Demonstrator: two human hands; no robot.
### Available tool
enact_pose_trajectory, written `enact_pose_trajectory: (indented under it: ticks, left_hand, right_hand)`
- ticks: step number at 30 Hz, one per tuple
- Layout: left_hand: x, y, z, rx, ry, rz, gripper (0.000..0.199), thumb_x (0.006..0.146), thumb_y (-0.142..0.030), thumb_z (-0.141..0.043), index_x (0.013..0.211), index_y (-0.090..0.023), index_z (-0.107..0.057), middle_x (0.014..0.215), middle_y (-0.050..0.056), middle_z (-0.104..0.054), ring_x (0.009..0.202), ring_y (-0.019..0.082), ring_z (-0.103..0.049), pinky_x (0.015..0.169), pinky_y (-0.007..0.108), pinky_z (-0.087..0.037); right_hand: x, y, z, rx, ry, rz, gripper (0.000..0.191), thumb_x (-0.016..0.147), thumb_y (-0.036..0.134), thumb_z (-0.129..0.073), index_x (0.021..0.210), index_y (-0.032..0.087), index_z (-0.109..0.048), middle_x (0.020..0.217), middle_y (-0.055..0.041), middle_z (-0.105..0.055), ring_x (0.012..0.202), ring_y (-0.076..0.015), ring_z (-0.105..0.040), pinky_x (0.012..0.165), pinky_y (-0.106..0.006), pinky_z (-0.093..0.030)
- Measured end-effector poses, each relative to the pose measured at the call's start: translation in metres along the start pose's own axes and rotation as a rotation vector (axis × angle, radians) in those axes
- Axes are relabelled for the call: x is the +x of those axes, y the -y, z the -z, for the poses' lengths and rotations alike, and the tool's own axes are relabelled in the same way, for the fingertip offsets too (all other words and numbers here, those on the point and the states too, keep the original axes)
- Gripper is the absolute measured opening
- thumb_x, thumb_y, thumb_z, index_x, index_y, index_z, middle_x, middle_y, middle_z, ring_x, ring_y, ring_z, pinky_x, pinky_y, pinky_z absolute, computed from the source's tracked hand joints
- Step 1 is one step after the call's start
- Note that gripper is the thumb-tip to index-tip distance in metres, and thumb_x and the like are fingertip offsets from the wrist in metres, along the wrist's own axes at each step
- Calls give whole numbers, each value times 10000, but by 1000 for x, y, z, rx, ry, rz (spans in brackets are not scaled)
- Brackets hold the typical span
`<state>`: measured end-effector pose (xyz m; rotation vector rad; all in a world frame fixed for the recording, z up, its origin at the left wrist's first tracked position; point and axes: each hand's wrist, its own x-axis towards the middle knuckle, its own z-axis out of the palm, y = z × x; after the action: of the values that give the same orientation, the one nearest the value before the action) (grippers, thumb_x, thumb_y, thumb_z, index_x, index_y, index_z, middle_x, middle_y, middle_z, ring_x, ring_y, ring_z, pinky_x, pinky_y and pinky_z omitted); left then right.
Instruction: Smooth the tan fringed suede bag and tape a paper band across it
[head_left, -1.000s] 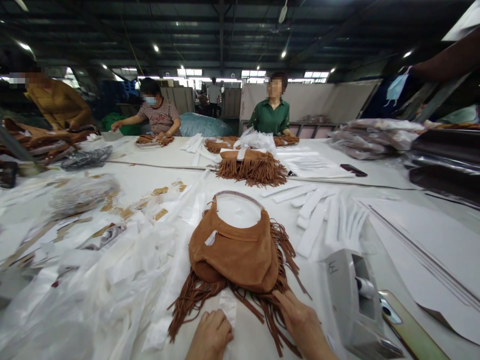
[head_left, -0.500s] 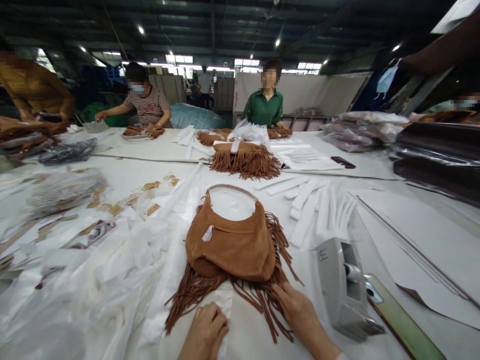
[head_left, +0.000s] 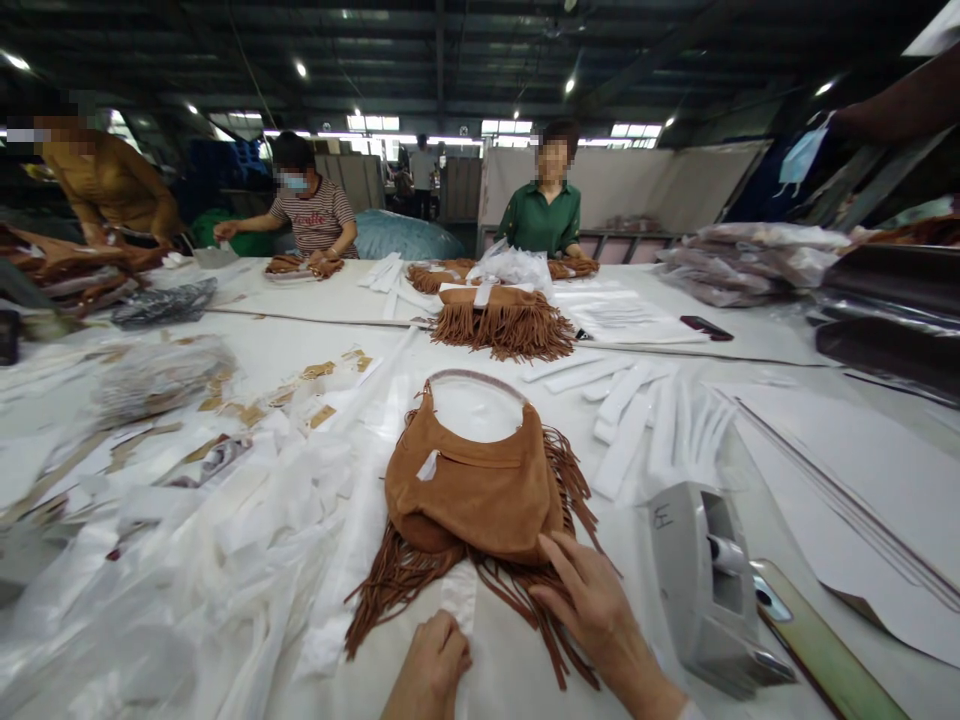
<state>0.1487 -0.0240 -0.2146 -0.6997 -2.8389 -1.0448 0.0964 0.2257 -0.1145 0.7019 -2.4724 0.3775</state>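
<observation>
Here, flat on the table: tan fringed bag (head_left: 476, 490), handle away, fringe toward the hands. Right hand (head_left: 592, 600) spread open, fingertips pressing the bag's lower edge and fringe, likely to pin it. Left hand (head_left: 431, 665) pinching closed on a white paper strip (head_left: 459, 598) under the fringe. Tape dispenser (head_left: 701, 585) just right of the fingers. Since half a second ago, right fingers advanced onto the bag.

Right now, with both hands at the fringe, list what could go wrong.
1. The right hand rests on loose fringe of the tan suede fringed bag; sliding could tangle or pull strands.
2. The left hand pinches a white paper strip under the fringe; it may crease or tear.
3. The tape dispenser sits near the right wrist and could be knocked.
</observation>
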Motion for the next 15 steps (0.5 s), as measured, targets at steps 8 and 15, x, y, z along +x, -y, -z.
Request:
enact_pose_trajectory:
  ticks: [8, 15]
  left_hand:
    - [24, 2, 46, 32, -228, 15, 155, 846, -234, -586, 988, -187, -547, 1063, 91, -549, 980, 229, -546, 857, 383, -497]
    - [106, 16, 109, 338, -143, -208, 613, 774, -361, -718, 1285, -159, -446, 1260, 122, -514, 1193, 304, -444, 1071, 521, -338]
  right_hand:
    - [45, 7, -13, 64, 95, 155, 248, 1029, 287, -407, 1079, 140, -600, 1105, -133, -584, 978, -275, -542, 841, -453, -467]
    - [56, -6, -19, 58, 125, 241, 235, 1039, 235, -376, 969, 132, -576, 958, -106, -610, 876, -235, -561, 822, -410, -456]
